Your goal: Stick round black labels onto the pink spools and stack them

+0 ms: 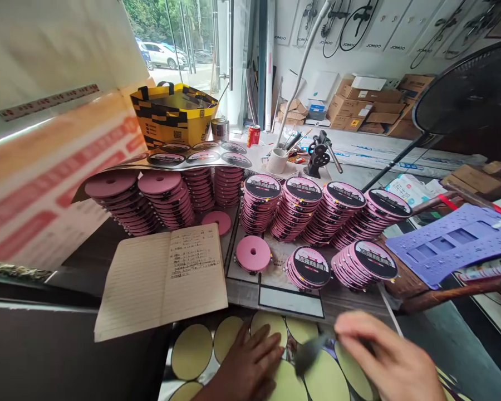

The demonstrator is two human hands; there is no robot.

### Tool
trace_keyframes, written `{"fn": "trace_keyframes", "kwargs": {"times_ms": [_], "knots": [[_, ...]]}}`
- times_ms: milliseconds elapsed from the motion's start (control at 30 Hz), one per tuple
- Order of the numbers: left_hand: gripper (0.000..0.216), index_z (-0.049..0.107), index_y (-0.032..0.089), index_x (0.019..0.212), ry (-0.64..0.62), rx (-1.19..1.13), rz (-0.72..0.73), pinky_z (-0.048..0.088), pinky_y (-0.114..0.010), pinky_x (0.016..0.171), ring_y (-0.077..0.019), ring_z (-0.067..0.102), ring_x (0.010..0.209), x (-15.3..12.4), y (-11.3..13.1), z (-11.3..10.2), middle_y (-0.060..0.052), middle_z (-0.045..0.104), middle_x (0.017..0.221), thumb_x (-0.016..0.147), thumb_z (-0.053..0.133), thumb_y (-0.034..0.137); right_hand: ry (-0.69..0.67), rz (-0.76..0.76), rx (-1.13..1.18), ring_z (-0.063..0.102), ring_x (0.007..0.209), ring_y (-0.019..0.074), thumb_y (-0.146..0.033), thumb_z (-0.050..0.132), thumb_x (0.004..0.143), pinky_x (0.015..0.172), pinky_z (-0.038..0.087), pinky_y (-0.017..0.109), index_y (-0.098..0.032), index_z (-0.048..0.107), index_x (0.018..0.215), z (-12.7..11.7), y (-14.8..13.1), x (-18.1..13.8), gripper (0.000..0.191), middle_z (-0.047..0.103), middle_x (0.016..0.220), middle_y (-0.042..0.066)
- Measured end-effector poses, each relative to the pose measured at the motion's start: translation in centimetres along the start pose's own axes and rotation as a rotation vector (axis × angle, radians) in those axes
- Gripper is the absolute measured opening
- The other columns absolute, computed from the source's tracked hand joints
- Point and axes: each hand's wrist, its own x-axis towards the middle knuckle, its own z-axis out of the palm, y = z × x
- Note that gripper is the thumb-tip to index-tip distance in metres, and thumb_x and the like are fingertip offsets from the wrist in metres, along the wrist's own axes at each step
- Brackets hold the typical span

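At the bottom of the view lies a sheet with several pale yellow-green round discs [192,352] on it. My left hand [250,362] rests flat on these discs with its fingers stretched out. To its right, my right hand [386,353] is closed around a dark brush-like tool [311,355], whose broad head is over the discs. Motion blurs the tool, so its exact kind is unclear. Above the hands, a single pink disc [244,256] with a centre hole stands beside a short stack of pink discs [311,266] topped with a black printed label.
An open handwritten notebook [137,284] lies left. Behind it stand tall stacks of pink discs [162,186] under a sheet of round labels [204,159]. Labelled stacks [300,192] fill the right. A yellow-black bag [175,122], red can [254,135], purple stool [455,239] and fan [463,94] surround the table.
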Motion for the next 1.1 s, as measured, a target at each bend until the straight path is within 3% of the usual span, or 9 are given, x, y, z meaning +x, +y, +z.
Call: {"fn": "trace_keyframes", "kwargs": {"times_ms": [133,167,200,300,467,667,800,967,1100], "knots": [[0.037,0.055,0.030,0.114,0.246,0.097,0.062,0.047,-0.034,0.083,-0.0196,0.064,0.090,0.3,1.5,-2.5,-0.005,0.070,0.103,0.081,0.046,0.014,0.068,0.286,0.365,0.060,0.061,0.0166,-0.027,0.078,0.050,0.060,0.048,0.026,-0.021,0.070,0.062,3.1,-2.0,7.7,0.015,0.068,0.063,0.001],[0.034,0.056,0.030,0.110,0.379,0.073,0.000,0.047,-0.032,0.081,-0.0184,0.063,0.088,1.1,1.9,-3.7,-0.004,0.071,0.098,0.082,0.046,0.015,0.075,0.333,0.481,0.059,0.061,0.0149,-0.026,0.080,0.047,0.062,0.046,0.025,-0.020,0.070,0.063,4.2,-2.2,9.0,0.020,0.067,0.063,0.000],[0.031,0.059,0.031,0.104,0.658,0.018,-0.195,0.045,-0.034,0.085,-0.0188,0.060,0.092,2.2,2.0,-5.0,-0.002,0.069,0.095,0.080,0.047,0.014,0.077,0.361,0.568,0.058,0.061,0.0135,-0.026,0.081,0.045,0.063,0.046,0.025,-0.019,0.069,0.064,5.4,-2.3,10.0,0.023,0.066,0.063,-0.001],[0.044,0.040,0.016,0.127,0.891,0.003,-0.478,0.031,-0.051,0.099,-0.0289,0.037,0.121,5.7,1.0,-8.5,-0.016,0.047,0.127,0.083,0.039,0.013,0.056,0.402,0.681,0.057,0.058,0.0119,-0.029,0.080,0.042,0.062,0.045,0.026,-0.017,0.066,0.063,9.0,-2.1,11.4,0.028,0.064,0.060,-0.002],[0.040,0.056,0.015,0.112,0.875,-0.080,-0.593,0.028,-0.055,0.101,-0.0324,0.036,0.119,8.3,-1.1,-10.0,-0.014,0.050,0.121,0.074,0.046,0.006,0.096,0.441,0.776,0.057,0.056,0.0125,-0.030,0.077,0.046,0.058,0.045,0.027,-0.017,0.063,0.064,12.5,-1.6,11.0,0.026,0.064,0.058,-0.003],[0.036,0.050,0.019,0.119,0.856,-0.253,-0.505,0.030,-0.047,0.103,-0.0261,0.038,0.121,7.1,2.2,-10.1,-0.010,0.050,0.126,0.083,0.045,0.017,0.135,0.425,0.823,0.059,0.069,0.0126,-0.026,0.076,0.054,0.070,0.047,0.025,-0.020,0.064,0.071,10.3,-3.9,8.5,0.022,0.065,0.071,-0.003],[0.045,0.038,0.026,0.125,0.907,-0.813,-0.359,0.042,-0.036,0.095,-0.0212,0.049,0.114,5.8,4.5,-10.4,-0.006,0.049,0.129,0.082,0.051,0.027,0.085,0.504,0.866,0.059,0.069,0.0125,-0.026,0.079,0.052,0.068,0.049,0.023,-0.021,0.066,0.071,8.2,-5.4,6.7,0.023,0.065,0.071,-0.002],[0.063,0.033,0.032,0.127,0.749,-1.498,-0.519,0.055,-0.028,0.058,-0.0179,0.062,0.081,4.0,5.7,-9.8,-0.005,0.048,0.129,0.071,0.061,0.026,-0.077,0.580,0.811,0.057,0.057,0.0125,-0.030,0.081,0.050,0.056,0.048,0.023,-0.018,0.068,0.067,7.0,-4.5,5.6,0.024,0.066,0.065,0.001],[0.073,0.033,0.034,0.130,0.703,-1.695,-0.509,0.053,-0.032,0.068,-0.0181,0.064,0.082,2.7,5.8,-8.6,-0.003,0.053,0.125,0.064,0.059,0.017,-0.126,0.559,0.737,0.056,0.054,0.0121,-0.029,0.082,0.050,0.054,0.047,0.023,-0.017,0.069,0.066,6.6,-3.6,5.4,0.024,0.066,0.061,0.001]]}}
